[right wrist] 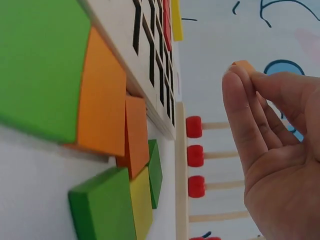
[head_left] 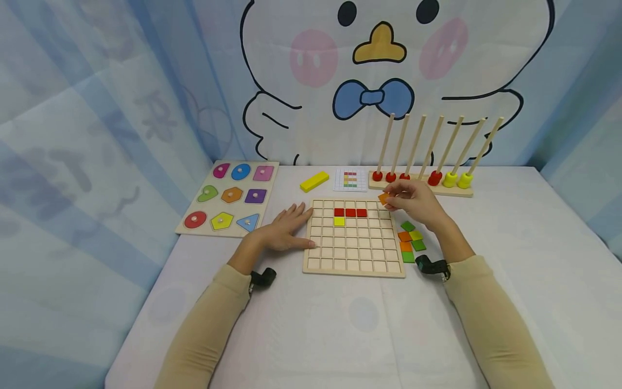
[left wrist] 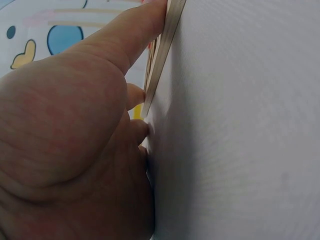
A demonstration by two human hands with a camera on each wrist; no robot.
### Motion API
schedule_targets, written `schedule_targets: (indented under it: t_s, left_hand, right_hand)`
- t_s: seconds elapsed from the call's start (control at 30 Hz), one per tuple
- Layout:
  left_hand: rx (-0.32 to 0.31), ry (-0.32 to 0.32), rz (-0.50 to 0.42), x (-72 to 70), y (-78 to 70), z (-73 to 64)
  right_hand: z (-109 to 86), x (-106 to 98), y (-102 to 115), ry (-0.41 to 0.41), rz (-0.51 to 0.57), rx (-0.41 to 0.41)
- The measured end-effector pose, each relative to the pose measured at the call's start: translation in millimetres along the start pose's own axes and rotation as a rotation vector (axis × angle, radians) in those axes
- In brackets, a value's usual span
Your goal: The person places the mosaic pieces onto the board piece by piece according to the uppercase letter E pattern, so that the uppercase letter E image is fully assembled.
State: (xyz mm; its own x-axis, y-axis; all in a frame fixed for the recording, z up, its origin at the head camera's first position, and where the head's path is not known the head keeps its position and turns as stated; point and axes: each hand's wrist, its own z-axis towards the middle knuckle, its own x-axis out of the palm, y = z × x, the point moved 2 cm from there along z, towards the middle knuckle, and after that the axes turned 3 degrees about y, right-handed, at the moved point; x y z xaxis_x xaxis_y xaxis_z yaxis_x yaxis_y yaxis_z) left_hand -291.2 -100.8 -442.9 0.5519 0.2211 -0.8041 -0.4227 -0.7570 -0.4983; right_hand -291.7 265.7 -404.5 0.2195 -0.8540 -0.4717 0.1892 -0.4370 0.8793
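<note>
A wooden grid board [head_left: 352, 237] lies flat on the white table. Three red tiles [head_left: 350, 213] form a row in its upper part, with one yellow tile [head_left: 339, 221] under the leftmost. My left hand [head_left: 284, 231] rests at the board's left edge, fingers spread and thumb touching the frame. Above the board's upper right corner, my right hand [head_left: 413, 201] pinches an orange tile [head_left: 383, 198] between thumb and fingertips. In the right wrist view the tile [right wrist: 245, 65] is mostly covered by the fingers. Loose green, orange and yellow tiles [head_left: 405, 246] lie along the board's right edge.
Behind the board are a printed pattern card [head_left: 350, 180] and a yellow block [head_left: 314, 181]. At the back right stands a wooden peg rack [head_left: 454, 190] with red and yellow beads. A shape puzzle board [head_left: 228, 199] lies at the left. A patterned curtain hangs behind.
</note>
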Motion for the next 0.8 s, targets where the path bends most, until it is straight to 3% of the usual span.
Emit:
schedule_targets:
  t_s: [0.33,0.8]
  left_hand:
    - [-0.008,-0.005,0.003,-0.6,-0.4,-0.5]
    - [-0.002,-0.006,0.006,1.0,0.7,1.8]
  right_hand:
    - [5.3,24,17,0.077,-0.058,-0.053]
    - [17.1,51,35,0.065,-0.156,-0.038]
